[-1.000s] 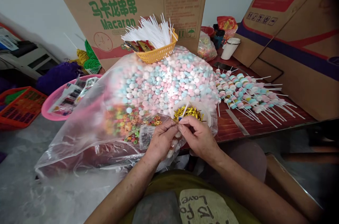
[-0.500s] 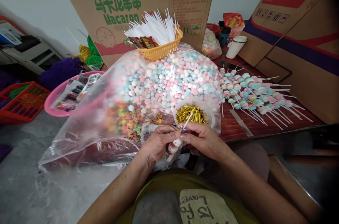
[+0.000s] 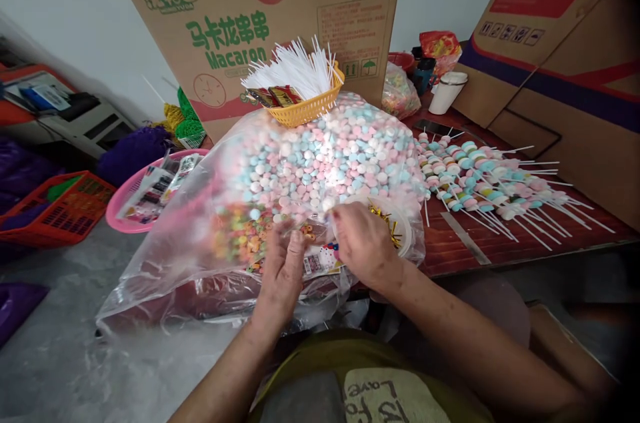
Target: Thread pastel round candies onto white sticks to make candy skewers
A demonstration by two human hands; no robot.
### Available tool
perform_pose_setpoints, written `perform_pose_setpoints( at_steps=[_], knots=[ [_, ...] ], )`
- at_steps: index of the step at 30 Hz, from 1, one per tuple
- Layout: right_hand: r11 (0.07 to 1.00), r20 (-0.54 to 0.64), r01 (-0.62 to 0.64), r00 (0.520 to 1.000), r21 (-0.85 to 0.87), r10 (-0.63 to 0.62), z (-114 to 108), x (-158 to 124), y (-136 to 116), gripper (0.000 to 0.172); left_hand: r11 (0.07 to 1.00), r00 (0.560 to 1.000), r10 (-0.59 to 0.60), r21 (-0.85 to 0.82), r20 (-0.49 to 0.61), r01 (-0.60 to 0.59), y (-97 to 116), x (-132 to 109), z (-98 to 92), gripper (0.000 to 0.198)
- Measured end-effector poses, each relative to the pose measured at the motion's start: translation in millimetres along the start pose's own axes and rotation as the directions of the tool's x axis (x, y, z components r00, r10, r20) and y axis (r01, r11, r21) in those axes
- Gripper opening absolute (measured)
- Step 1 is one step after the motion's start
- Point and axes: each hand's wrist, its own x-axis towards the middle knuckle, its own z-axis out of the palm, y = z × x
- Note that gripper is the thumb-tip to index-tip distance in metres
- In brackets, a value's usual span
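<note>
My left hand [image 3: 284,268] reaches forward, fingers together, onto the clear plastic bag [image 3: 200,243] beside the coloured ring sweets [image 3: 240,240]. A small printed packet [image 3: 323,261] sticks out from under its thumb side. To the right, my right hand [image 3: 364,244] is curled, fingertips pinched at the edge of the pastel candy heap [image 3: 325,156]. It covers most of the tub of gold twist ties [image 3: 395,230]. What the pinch holds is hidden.
Finished candy skewers [image 3: 480,183] lie in a row on the red table [image 3: 450,250] at right. A yellow basket of white sticks [image 3: 300,86] tops the heap before a Macaron carton [image 3: 240,16]. Pink basin [image 3: 135,210] and red crate [image 3: 60,210] sit left.
Both hands left the wrapped stick they were working at together. The left went forward and down onto the bag; the right rose over the twist-tie tub to the candy heap.
</note>
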Motion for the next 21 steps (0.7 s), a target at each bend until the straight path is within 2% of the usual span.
perform_pose_setpoints(
  at_steps=[2, 3, 5, 6, 7, 8, 10, 11, 13, 16, 17, 19, 21],
  knots=[
    [0.990, 0.120, 0.113, 0.985, 0.083, -0.123, 5, 0, -9, 0.025, 0.991, 0.988, -0.089, -0.092, 0.125, 0.101, 16, 5, -16.9, 0.050],
    [0.982, 0.197, 0.090, 0.973, 0.169, -0.123, 7, -2, -13, 0.022, 0.976, 0.978, -0.110, -0.168, 0.179, 0.140, 24, 7, -28.2, 0.057],
    [0.952, 0.315, -0.101, 0.949, 0.288, 0.005, 11, -8, -20, 0.021, 0.951, 0.978, -0.049, -0.288, 0.203, 0.107, 34, 11, -52.9, 0.062],
    [0.925, 0.342, -0.226, 0.933, 0.306, 0.115, 12, -11, -23, 0.022, 0.957, 0.973, -0.057, -0.266, 0.222, 0.116, 35, 11, -63.9, 0.062],
    [0.888, 0.356, -0.331, 0.910, 0.319, 0.212, 12, -13, -27, 0.023, 0.967, 0.941, -0.133, -0.166, 0.312, 0.191, 33, 10, -72.4, 0.066],
    [0.853, 0.368, -0.391, 0.893, 0.346, 0.260, 12, -15, -31, 0.023, 0.966, 0.906, -0.227, -0.033, 0.357, 0.255, 29, 9, -77.5, 0.064],
    [0.783, 0.409, -0.417, 0.883, 0.461, 0.230, 12, -18, -41, 0.019, 0.937, 0.855, -0.348, 0.157, 0.384, 0.311, 18, 3, -77.0, 0.059],
    [0.733, 0.439, -0.433, 0.875, 0.525, 0.202, 13, -18, -47, 0.017, 0.933, 0.853, -0.357, 0.185, 0.380, 0.308, 14, 0, -72.4, 0.055],
    [0.566, 0.529, -0.555, 0.816, 0.609, 0.232, 17, -17, -55, 0.017, 0.965, 0.891, -0.261, 0.087, 0.371, 0.247, 8, -5, -59.7, 0.049],
    [0.242, 0.693, -0.777, 0.629, 0.582, 0.353, 24, -12, -53, 0.023, 0.984, 0.944, -0.048, -0.146, 0.325, 0.100, 9, -13, -48.0, 0.049],
    [0.184, 0.722, -0.805, 0.589, 0.564, 0.362, 25, -10, -49, 0.025, 0.983, 0.948, -0.007, -0.172, 0.319, 0.065, 11, -15, -48.4, 0.047],
    [0.173, 0.722, -0.815, 0.572, 0.553, 0.390, 22, -5, -39, 0.028, 0.991, 0.938, 0.026, -0.134, 0.345, 0.022, 12, -20, -54.6, 0.036],
    [0.188, 0.670, -0.807, 0.575, 0.561, 0.470, 15, -2, -31, 0.026, 0.999, 0.925, -0.004, -0.036, 0.379, 0.019, 12, -22, -63.1, 0.033]
  ],
)
